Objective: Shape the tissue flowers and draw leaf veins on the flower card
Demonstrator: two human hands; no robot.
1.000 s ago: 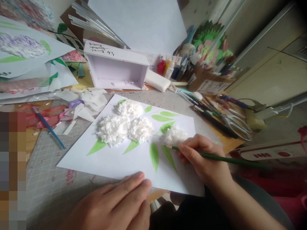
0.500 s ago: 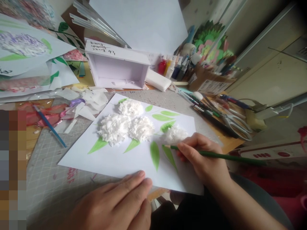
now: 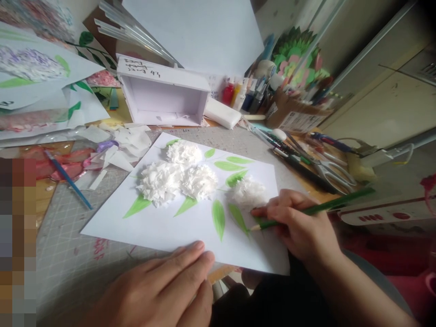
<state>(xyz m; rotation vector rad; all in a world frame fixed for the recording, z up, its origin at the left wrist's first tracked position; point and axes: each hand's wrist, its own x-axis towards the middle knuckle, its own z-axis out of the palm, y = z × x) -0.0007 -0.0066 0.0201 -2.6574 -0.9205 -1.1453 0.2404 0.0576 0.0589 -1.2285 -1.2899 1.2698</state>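
A white sheet of paper [image 3: 136,234] lies aslant on the grey cutting mat [image 3: 64,254]. Several ruffled white paper flowers [image 3: 160,181] are on it, with light green leaves drawn around them. My right hand [image 3: 301,222] pinches a green colored pencil [image 3: 327,202], its tip at the lower end of a green leaf [image 3: 238,217] below the rightmost flower [image 3: 248,190]. The fingers hide part of another green patch. My left hand [image 3: 166,281] rests flat with fingers extended, fingertips on the sheet's near edge.
Behind the sheet stands an open white box [image 3: 163,97]. Scissors [image 3: 335,175] and pens lie to the right, before a cardboard box [image 3: 289,111] of brushes. Paper scraps [image 3: 126,143] and a blue pencil [image 3: 70,179] are at left. Small paint bottles [image 3: 240,95] stand at the back.
My right hand has moved slightly right and down, taking the pencil tip from the leaf's upper end to its lower end. The pencil's back end has tilted up. My left hand stays in place.
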